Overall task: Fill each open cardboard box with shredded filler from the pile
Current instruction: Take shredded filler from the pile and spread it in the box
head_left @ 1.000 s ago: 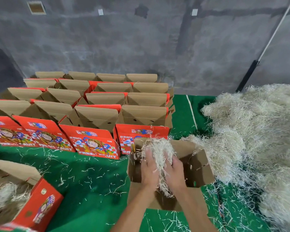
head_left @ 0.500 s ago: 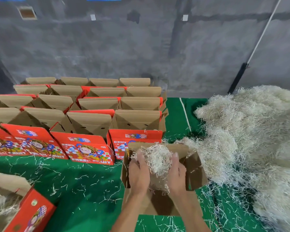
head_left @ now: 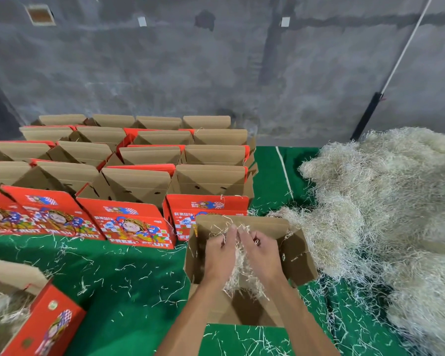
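Matt brown cardboard box [head_left: 297, 255], wispy pale filler [head_left: 385, 206], seemingly felt-like green cloth [head_left: 129, 286]

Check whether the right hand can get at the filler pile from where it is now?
Probably yes: the right hand is in the open box, and the filler pile lies just beyond that box's right wall with nothing between.
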A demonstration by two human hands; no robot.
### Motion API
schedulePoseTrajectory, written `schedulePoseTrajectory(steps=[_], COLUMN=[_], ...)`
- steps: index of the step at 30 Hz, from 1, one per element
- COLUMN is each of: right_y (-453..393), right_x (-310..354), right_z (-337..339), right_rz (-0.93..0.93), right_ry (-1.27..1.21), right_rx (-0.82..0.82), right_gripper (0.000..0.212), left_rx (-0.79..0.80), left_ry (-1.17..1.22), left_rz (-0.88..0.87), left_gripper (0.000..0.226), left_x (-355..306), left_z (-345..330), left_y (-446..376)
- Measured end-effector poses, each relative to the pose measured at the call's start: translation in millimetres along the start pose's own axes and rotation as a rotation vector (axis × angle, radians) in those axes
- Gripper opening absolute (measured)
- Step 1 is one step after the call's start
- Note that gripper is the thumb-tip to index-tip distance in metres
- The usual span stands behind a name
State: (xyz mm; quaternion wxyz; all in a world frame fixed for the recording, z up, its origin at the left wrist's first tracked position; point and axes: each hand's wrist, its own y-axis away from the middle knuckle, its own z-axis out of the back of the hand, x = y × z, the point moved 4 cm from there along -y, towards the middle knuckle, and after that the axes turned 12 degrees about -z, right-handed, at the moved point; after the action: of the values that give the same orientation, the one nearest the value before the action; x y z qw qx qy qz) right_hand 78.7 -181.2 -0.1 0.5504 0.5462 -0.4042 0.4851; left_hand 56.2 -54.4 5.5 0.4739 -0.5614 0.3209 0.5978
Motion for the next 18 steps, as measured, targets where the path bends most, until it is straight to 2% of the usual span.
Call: schedulePoseTrajectory(steps=[3, 5, 7, 8, 10, 12, 13, 14, 15, 16, 17, 18], right_y=[-9, -15, -16, -15, -13, -2, 4, 8, 8, 6, 3, 0], right_x=[0, -12, -28, -33, -42, -42, -40, -37, -36, -35, -33, -28], right_z=[18, 36, 47, 45, 25, 3, -4, -7, -9, -8, -5, -1], right_rz=[-0.017, -0.121, -0.261, -0.311, -0.399, -0.488, -0.545, -0.582, -0.602, -0.570, -0.484, -0.343], right_ry=[0.050, -0.099, -0.224, -0.195, -0.026, -0.038, -0.128, -0.241, -0.341, -0.416, -0.437, -0.373], right_rx=[-0.083, -0.225, -0.300, -0.256, -0.041, 0.147, 0.157, 0.144, 0.109, 0.041, -0.055, -0.136], right_gripper=[0.048, 0.038, 0.037, 0.044, 0.067, 0.065, 0.057, 0.045, 0.034, 0.029, 0.031, 0.040], left_rx=[-0.046, -0.140, -0.211, -0.200, -0.097, -0.021, -0.009, 0.013, 0.039, 0.072, 0.098, 0.106], left_ry=[0.009, 0.017, 0.250, 0.415, 0.674, 0.815, 0.790, 0.637, 0.388, 0.099, -0.081, -0.128], left_rz=[0.040, 0.147, 0.318, 0.389, 0.445, 0.468, 0.448, 0.357, 0.247, 0.118, 0.055, 0.056], left_gripper=[0.061, 0.056, 0.044, 0.040, 0.045, 0.037, 0.040, 0.048, 0.056, 0.061, 0.064, 0.065], left_x=[-4, -5, 1, 1, -7, -11, -9, -5, -1, 3, 11, 23], left_z=[11, 22, 27, 25, 17, 5, -1, -1, 3, 6, 8, 8], left_y=[-6, -12, -16, -18, -18, -14, -13, -14, -14, -14, -11, -9])
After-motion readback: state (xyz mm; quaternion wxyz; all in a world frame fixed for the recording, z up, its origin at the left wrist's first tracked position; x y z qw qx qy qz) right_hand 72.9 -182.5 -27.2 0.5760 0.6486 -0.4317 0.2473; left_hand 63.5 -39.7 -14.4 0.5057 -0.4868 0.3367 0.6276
